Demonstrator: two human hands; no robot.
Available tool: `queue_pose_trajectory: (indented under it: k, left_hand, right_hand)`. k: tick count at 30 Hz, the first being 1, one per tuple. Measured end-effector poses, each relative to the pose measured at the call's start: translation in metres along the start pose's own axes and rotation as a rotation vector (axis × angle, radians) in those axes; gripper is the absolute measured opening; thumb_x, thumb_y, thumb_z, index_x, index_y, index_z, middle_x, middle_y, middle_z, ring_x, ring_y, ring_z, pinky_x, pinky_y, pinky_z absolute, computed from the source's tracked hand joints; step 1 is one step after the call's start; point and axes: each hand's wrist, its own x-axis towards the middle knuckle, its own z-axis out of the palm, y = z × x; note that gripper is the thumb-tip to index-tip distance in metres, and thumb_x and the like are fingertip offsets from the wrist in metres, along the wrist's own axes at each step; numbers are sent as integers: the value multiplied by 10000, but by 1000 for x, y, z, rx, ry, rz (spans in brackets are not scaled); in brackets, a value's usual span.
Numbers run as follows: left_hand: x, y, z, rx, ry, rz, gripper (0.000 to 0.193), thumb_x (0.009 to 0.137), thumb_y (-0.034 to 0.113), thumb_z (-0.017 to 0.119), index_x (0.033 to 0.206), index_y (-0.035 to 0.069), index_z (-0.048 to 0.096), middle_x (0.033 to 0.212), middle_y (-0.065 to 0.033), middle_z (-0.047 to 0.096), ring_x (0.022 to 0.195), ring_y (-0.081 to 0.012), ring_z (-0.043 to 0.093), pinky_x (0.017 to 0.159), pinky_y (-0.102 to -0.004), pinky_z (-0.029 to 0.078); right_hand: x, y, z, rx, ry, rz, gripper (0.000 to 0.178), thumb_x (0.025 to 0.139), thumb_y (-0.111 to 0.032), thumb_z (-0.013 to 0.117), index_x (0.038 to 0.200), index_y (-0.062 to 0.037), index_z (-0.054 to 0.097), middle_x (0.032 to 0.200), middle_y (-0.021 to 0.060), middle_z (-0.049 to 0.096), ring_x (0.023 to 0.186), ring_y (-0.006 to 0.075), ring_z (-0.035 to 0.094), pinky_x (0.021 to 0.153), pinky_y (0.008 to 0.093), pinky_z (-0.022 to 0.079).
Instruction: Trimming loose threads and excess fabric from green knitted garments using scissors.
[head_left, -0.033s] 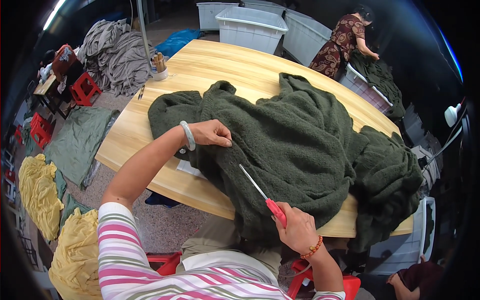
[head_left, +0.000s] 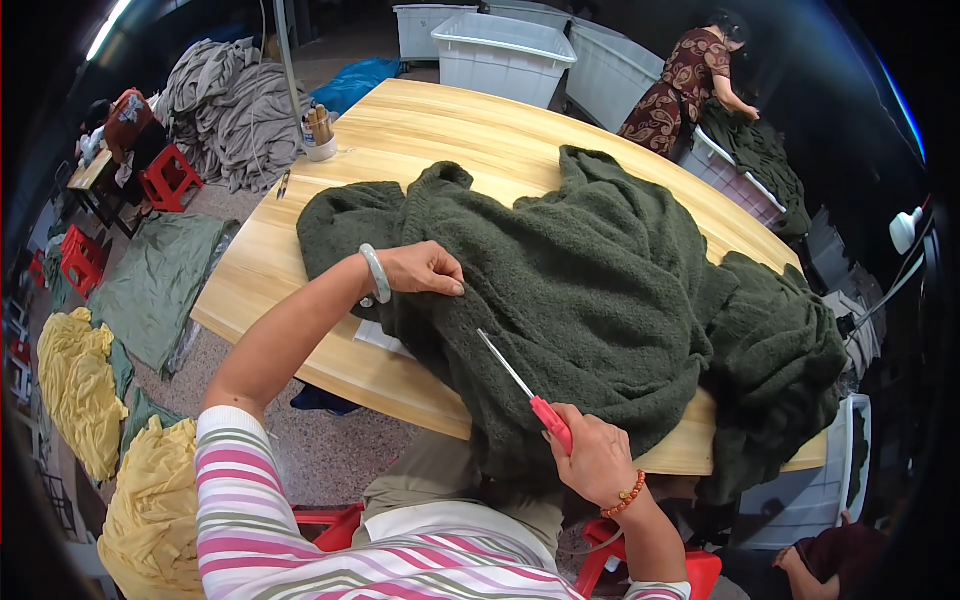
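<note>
A dark green knit garment (head_left: pixel 580 270) lies bunched across the wooden table (head_left: pixel 470 125), its near part hanging over the front edge toward my lap. My left hand (head_left: pixel 425 270) has thumb and fingers pinched together on the knit left of centre. In my right hand (head_left: pixel 595 455), at the near edge, is a red-handled tool (head_left: pixel 553 424) with a thin metal shaft. Its tip points away and to the left, over the fabric, a short way from my left fingertips. The shape of the tip is too small to make out. More dark green knit (head_left: pixel 775 350) is heaped at the right end.
A small tub of tools (head_left: pixel 318 140) stands at the table's far left corner. White bins (head_left: pixel 505 55) are behind the table. Another person (head_left: pixel 685 90) handles green knits at a bin on the far right. Yellow cloth (head_left: pixel 155 500) lies at the left; a lamp (head_left: pixel 905 230) is at the right.
</note>
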Motion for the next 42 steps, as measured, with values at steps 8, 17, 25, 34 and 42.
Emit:
queue_pose_trajectory:
  k: [8,17,25,34,42]
  left_hand:
    - [-12,2,24,52,106,35,314,877,260,693,743,-19,641,583,34,493,588,-56,413,535,-278,366]
    - [-18,-6,24,-155,84,-140,343,921,320,663,889,-18,705,738,12,646,721,-57,545,677,-250,469]
    - [-19,38,69,546,118,122,533,706,247,828,1061,17,504,805,-129,645,759,-284,634,703,-371,498]
    - [-21,24,64,310,-78,47,328,748,132,765,1010,-21,640,761,-108,670,677,-195,608,628,-333,475]
    - [-23,5,58,248,-74,-45,193,814,126,660,921,-30,699,665,-73,636,613,-114,547,592,-300,459]
  right_hand:
    - [10,-14,0,-61,-89,51,283,865,-212,646,1112,-86,590,709,164,659,664,367,654,622,459,507]
    - [7,-12,5,-12,-43,26,286,872,-197,643,1131,-88,592,778,168,663,736,366,654,672,449,512]
    - [-23,0,-3,23,26,72,290,858,-149,650,1138,-88,608,795,167,653,749,367,647,678,448,510]
    - [-39,2,-2,-1,3,89,290,864,-179,651,1139,-98,605,777,164,646,722,363,641,649,462,505]
    - [-36,-8,1,-40,-111,47,268,876,-218,645,1114,-107,595,728,152,651,683,359,649,635,461,505]
